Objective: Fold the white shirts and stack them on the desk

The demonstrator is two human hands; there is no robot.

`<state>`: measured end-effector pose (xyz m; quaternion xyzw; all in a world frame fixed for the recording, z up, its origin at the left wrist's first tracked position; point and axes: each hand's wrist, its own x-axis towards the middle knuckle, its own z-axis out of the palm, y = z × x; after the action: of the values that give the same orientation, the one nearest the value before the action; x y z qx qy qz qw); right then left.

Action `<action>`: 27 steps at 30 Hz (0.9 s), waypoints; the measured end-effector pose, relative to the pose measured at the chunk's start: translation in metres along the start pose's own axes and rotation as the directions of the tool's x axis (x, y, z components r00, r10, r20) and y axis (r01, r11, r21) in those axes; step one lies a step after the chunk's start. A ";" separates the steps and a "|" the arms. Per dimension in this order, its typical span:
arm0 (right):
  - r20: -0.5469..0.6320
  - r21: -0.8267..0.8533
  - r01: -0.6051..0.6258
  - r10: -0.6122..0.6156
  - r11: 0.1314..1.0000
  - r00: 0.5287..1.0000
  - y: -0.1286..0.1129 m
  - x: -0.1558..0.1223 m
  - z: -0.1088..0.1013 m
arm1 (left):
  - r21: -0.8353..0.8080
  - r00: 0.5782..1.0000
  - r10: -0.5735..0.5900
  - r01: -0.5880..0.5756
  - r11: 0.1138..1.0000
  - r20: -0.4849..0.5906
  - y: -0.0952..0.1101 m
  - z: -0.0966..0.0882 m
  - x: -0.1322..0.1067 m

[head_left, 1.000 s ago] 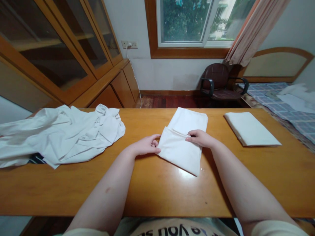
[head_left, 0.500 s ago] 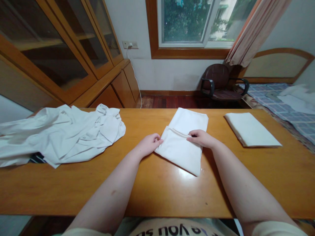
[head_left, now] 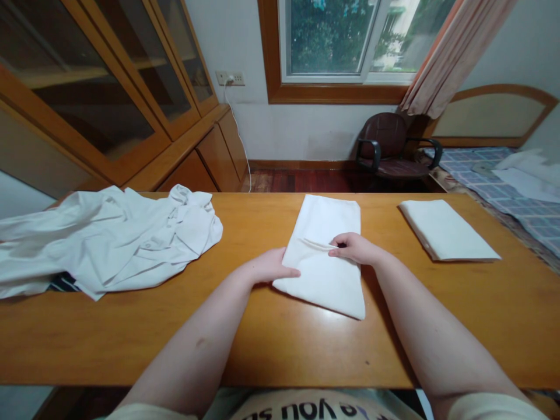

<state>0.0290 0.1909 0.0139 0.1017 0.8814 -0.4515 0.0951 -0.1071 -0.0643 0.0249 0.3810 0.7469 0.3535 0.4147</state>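
Note:
A folded white garment [head_left: 324, 277] lies on the wooden table in front of me, with a raised crease across its middle. My left hand [head_left: 273, 266] grips its left edge, thumb on top and the other fingers hidden underneath. My right hand [head_left: 353, 248] is closed in a pinch on the cloth at the right end of the crease. To the right rests a second folded white garment [head_left: 447, 230], apart from both hands. On the left is a loose, rumpled heap of white shirts [head_left: 131, 239], with a button and collar showing.
The wooden table [head_left: 297, 356] spans the view. Beyond it stand a glass-door cabinet [head_left: 118, 87], a brown armchair [head_left: 387, 146] and a bed [head_left: 481, 163] with a checked cover. A white cord [head_left: 240, 131] hangs from a wall socket [head_left: 230, 78].
The folded garment has turned to lie straighter on the table, and its crease has flattened somewhat. My left hand has moved from its corner to grasp the edge, thumb on top.

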 end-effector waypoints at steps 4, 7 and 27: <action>0.075 0.072 0.026 -0.031 0.997 0.997 0.001 -0.001 0.001 | -0.210 0.995 0.007 0.015 0.978 0.103 -0.003 -0.002 -0.008; 0.072 0.085 0.019 -0.025 0.996 0.997 0.002 0.000 0.002 | -0.315 0.976 0.153 -0.195 0.929 -0.153 -0.008 -0.002 0.000; -0.092 -0.477 -0.163 0.136 0.864 0.986 -0.027 -0.012 0.002 | 0.322 0.890 0.417 -0.346 0.881 -0.185 0.003 0.013 0.016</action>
<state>0.0338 0.1724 0.0371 0.1552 0.9577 -0.2058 0.1277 -0.1012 -0.0463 0.0163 0.5290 0.7447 0.3643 0.1813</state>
